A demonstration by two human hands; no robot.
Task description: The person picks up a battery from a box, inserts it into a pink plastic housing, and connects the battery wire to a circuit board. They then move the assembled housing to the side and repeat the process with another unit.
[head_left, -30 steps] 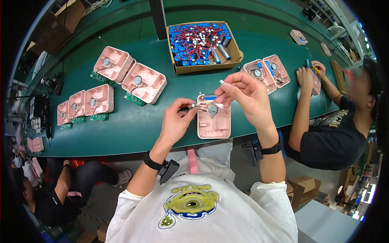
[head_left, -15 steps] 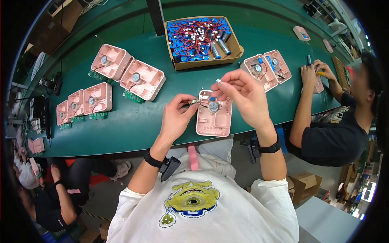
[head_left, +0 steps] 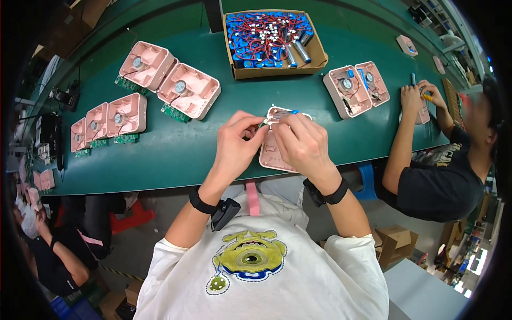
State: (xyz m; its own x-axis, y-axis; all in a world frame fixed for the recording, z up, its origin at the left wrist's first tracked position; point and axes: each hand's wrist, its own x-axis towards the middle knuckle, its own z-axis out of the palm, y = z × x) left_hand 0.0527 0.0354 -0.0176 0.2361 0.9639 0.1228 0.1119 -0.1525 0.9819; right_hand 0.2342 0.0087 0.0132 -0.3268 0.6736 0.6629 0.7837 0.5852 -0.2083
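A pink plastic housing (head_left: 271,156) lies open side up on the table in front of me, partly covered by my hands. My left hand (head_left: 239,143), at its left edge, is closed in a pinch on a small green circuit board (head_left: 262,124). Over the housing, my right hand (head_left: 304,141) is closed, fingertips close to the left ones. A white connector plug (head_left: 268,120) shows between the two hands; the right fingertips partly hide it, and I cannot tell whether it sits in the board. A blue-ended cylinder (head_left: 294,112) shows at the housing's far end.
A cardboard box (head_left: 277,70) of blue battery cells with red wires stands ahead. Pink housings with round speakers stand left (head_left: 189,90) and right (head_left: 346,93), the left ones beside green circuit boards (head_left: 175,113). A co-worker (head_left: 432,176) works at the right; another person sits lower left.
My right hand has come down and left from above the housing to meet my left hand, bringing the white plug close to the circuit board. The view has shifted slightly.
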